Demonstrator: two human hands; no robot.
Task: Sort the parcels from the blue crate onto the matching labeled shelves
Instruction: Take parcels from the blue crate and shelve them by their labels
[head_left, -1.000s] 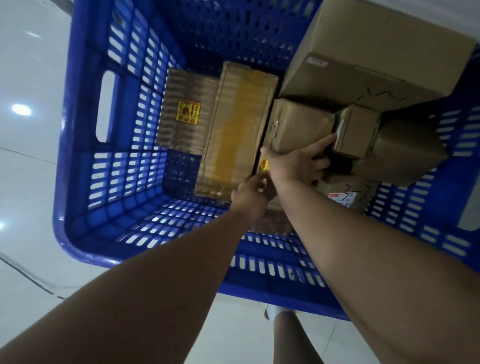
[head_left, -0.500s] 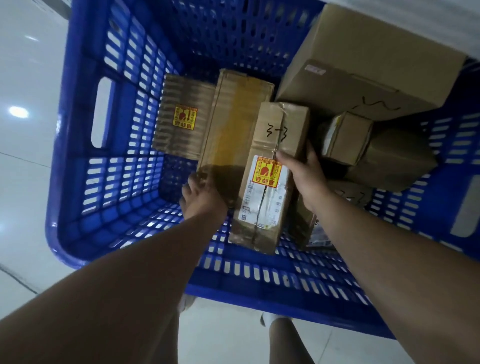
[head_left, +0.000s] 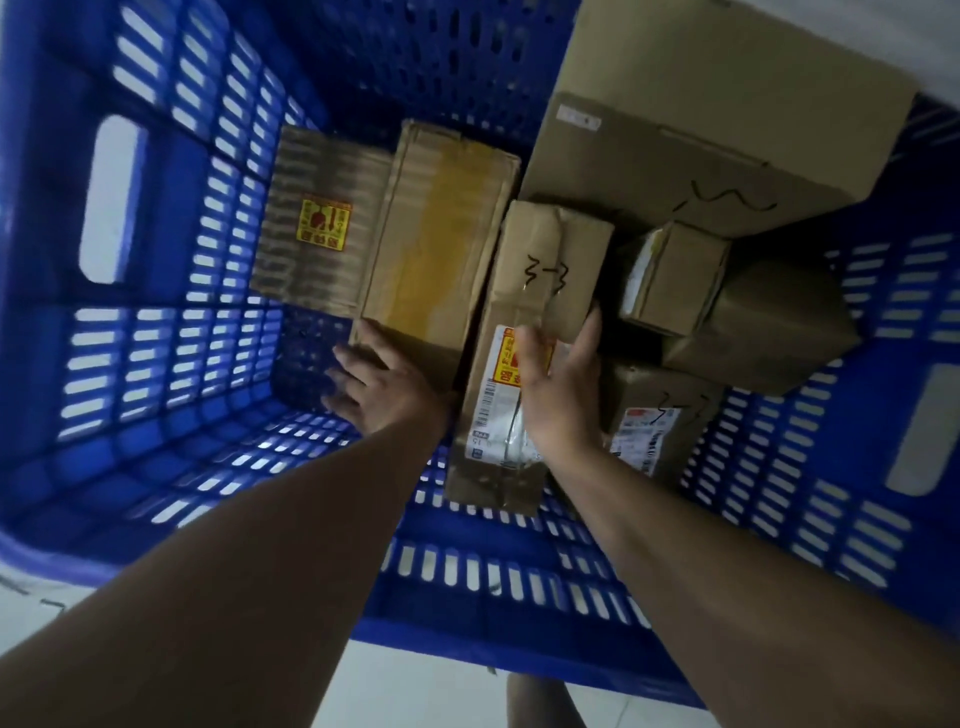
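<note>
Fingers (head_left: 589, 332) round brown, perhaps creased parcel (head_left: 545, 260)

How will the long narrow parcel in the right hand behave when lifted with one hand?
The narrow parcel is creased cardboard, so probably stiff, though its walls may give a little. The right hand grips it near the middle, so it should hardly tip. Its yellow-red sticker looks like a fragile warning: lift gently.

Pale floor (head_left: 426, 686) along the bottom edge, smooth and whitish, evenly lit. At the lower left, a thin dark seam (head_left: 31, 592) runs across it. Up in the top right corner there's another pale patch (head_left: 935, 41), too little showing to tell what it is.
</note>
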